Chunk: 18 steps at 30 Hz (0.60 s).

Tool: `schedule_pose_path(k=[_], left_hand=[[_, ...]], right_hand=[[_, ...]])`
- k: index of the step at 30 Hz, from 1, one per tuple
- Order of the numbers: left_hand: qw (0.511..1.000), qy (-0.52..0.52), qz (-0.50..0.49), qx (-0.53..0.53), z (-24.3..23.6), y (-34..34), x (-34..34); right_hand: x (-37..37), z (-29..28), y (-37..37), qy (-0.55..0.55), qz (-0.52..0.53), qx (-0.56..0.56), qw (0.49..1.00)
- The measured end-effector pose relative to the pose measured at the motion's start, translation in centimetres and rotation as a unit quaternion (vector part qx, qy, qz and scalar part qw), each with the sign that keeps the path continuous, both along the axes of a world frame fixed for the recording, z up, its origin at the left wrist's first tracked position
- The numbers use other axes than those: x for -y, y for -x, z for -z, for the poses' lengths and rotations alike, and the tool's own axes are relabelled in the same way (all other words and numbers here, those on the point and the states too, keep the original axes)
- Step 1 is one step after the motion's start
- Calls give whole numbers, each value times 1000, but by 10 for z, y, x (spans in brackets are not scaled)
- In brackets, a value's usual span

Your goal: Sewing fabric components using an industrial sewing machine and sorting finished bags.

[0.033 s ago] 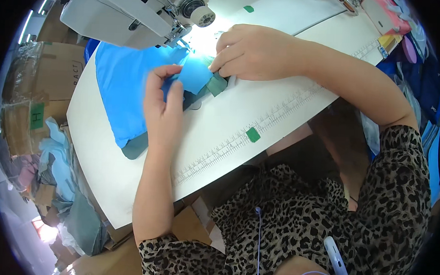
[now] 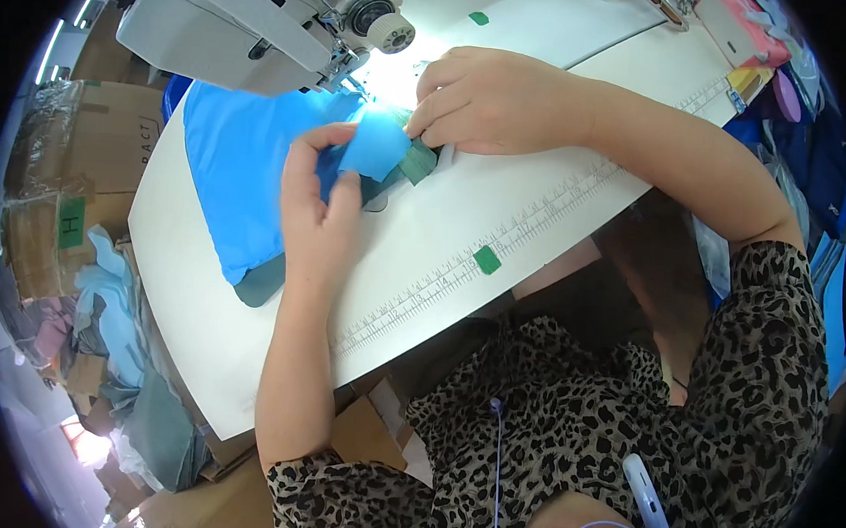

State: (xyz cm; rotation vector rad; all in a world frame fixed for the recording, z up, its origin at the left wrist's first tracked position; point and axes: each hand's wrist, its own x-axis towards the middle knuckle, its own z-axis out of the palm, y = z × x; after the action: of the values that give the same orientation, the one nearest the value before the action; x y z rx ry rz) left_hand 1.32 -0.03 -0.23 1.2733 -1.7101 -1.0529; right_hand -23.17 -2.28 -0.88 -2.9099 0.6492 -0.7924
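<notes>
A white sewing machine [image 2: 221,24] reaches over the white table [image 2: 183,348], its lamp glaring around the presser foot [image 2: 346,81]. Blue fabric [image 2: 233,171], with grey-green cloth [image 2: 259,290] under it, lies left of the foot. My left hand [image 2: 317,198] pinches the small blue folded piece [image 2: 376,144] at its left, fingers curled. My right hand [image 2: 482,111] is bent with fingertips pressed at that piece's right edge, beside a green fabric piece [image 2: 418,165], just right of the foot; exactly what sits between those fingertips is hidden.
A printed ruler [image 2: 568,195] with a green patch [image 2: 486,259] runs along the table's front. Cardboard boxes [image 2: 88,146] and loose fabric [image 2: 119,317] are piled at the left. Pink items [image 2: 726,27] and dark blue fabric [image 2: 824,168] crowd the far right.
My left hand has shifted slightly rightward, its thumb lower and further under the small blue piece. My right hand has barely moved.
</notes>
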Motion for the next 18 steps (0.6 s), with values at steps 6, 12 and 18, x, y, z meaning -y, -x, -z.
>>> schedule_pose_path(k=[6,12,18], left_hand=[[966,141,39,211,3,5,-3],[970,118,22,210,5,9,2],[976,85,36,198,5,0,7]], right_hand=[[3,-2,0,-9,18,-5,1000],[8,-3,7,1,-13,2,1000],[6,0,4,36,-4,10,999]])
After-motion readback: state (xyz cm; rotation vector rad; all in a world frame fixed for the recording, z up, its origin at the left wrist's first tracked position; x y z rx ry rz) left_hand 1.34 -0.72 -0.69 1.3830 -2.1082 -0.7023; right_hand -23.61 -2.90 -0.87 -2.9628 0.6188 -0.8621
